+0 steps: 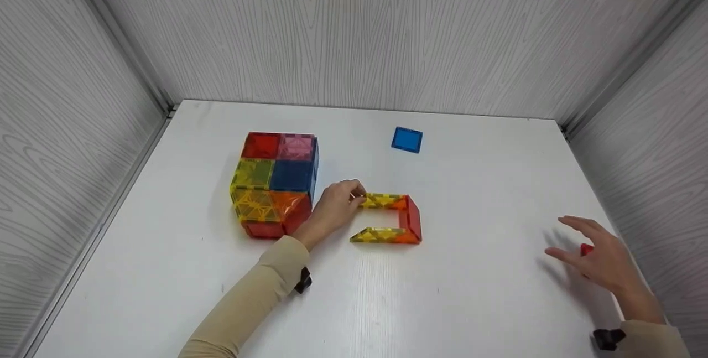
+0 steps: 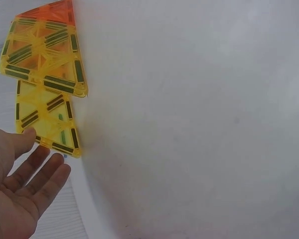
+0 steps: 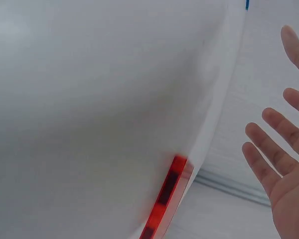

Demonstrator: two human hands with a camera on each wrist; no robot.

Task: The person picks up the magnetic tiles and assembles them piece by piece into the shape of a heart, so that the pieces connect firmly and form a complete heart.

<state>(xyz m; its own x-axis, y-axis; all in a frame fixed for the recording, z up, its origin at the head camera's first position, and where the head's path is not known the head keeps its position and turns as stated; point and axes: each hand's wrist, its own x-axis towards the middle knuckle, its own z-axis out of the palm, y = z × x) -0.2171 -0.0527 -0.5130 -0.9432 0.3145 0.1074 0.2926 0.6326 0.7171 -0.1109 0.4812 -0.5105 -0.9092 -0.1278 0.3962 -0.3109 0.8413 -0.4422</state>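
My left hand [image 1: 334,204] pinches the left end of a yellow magnetic tile [image 1: 381,200], with the thumb at its edge in the left wrist view. That tile forms the far side of a low U-shaped frame, open to the left. A second yellow tile [image 1: 376,234] makes the near side, and red-orange tiles [image 1: 414,219] stand at the right end. Far to the right, my right hand [image 1: 605,261] is held with fingers spread and holds nothing. Partly hidden beneath it is a red tile [image 1: 586,248], which stands near the table's right edge in the right wrist view [image 3: 167,196].
A built block of coloured magnetic tiles [image 1: 274,181] stands just left of my left hand. One blue square tile [image 1: 407,140] lies flat toward the back of the white table [image 1: 487,181]. Grained panels [image 1: 354,37] enclose the back and both sides.
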